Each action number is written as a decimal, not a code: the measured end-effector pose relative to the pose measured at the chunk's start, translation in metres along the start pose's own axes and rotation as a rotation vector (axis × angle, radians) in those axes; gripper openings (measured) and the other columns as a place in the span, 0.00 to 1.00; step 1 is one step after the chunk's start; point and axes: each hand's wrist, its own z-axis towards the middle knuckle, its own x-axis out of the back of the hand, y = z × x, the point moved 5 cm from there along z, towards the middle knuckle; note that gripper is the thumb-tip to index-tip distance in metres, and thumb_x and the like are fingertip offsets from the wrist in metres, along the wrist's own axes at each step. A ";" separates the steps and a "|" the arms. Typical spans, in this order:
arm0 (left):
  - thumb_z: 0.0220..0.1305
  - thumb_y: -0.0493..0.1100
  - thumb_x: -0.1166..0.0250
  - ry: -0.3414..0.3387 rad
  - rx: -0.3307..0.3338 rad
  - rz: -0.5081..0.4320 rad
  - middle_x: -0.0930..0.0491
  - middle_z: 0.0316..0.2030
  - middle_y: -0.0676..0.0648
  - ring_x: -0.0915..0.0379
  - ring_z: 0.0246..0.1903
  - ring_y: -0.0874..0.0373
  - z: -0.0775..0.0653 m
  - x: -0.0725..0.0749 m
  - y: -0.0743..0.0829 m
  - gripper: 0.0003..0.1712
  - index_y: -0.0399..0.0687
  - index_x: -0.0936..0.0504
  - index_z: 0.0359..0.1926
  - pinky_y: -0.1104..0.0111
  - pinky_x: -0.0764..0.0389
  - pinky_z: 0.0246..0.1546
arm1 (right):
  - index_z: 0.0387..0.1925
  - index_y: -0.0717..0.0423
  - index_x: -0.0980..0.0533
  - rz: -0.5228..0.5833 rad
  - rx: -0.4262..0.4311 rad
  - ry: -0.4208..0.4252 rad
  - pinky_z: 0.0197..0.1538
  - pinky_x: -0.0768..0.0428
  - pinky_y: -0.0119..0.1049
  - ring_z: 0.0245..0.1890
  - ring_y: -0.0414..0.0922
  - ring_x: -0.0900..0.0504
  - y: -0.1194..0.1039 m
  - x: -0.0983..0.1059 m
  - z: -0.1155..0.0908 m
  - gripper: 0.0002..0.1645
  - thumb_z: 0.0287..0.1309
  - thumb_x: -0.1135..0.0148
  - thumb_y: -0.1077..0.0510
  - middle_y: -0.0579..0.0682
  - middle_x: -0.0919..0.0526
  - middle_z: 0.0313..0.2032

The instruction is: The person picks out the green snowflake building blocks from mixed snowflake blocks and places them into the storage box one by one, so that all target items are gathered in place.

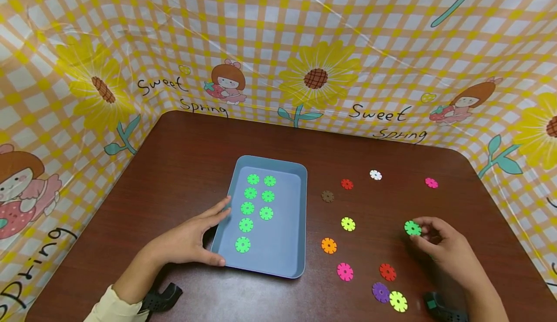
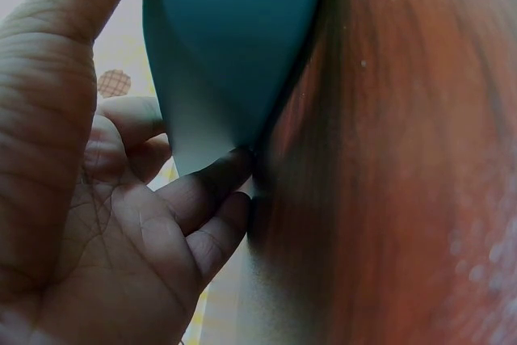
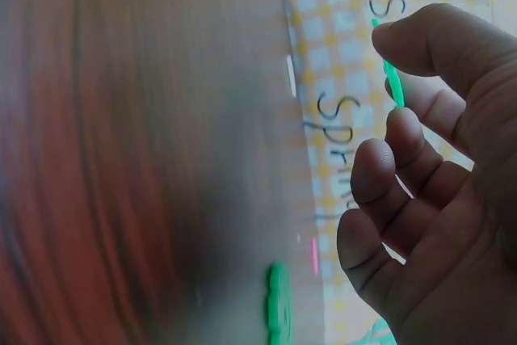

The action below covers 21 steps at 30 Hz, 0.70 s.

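With its spread fingers and thumb, my left hand [image 1: 189, 240] touches the left side and near left corner of a blue-grey tray [image 1: 303, 215]. The left wrist view has the fingers [image 2: 212, 240] against the tray's outer wall [image 2: 234, 38]. Inside the tray, several green notched discs [image 1: 246, 225] lie flat in two columns. To the right, my right hand [image 1: 450, 249] pinches another green notched disc [image 1: 412, 228] between thumb and fingers, above the table. The right wrist view shows that disc [image 3: 393, 78] edge-on, and a further green disc [image 3: 279, 305] on the table.
Between tray and right hand lie loose discs: brown [image 1: 328, 196], yellow [image 1: 348, 224], orange [image 1: 329, 245], pink [image 1: 345, 271], red [image 1: 388, 272]. A purple disc [image 1: 380, 292] touches or overlaps a yellow one [image 1: 398, 301]. Farther back are red, white [image 1: 375, 175] and pink discs. Patterned cloth [image 1: 261, 32] surrounds the table.
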 end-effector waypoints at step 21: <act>0.48 0.62 0.22 -0.003 0.005 -0.005 0.63 0.79 0.56 0.61 0.75 0.55 0.001 0.000 -0.002 0.65 0.40 0.47 0.77 0.47 0.40 0.66 | 0.45 0.50 0.21 0.134 0.166 -0.075 0.32 0.28 0.26 0.32 0.36 0.27 -0.063 -0.038 0.004 0.22 0.49 0.26 0.70 0.47 0.27 0.33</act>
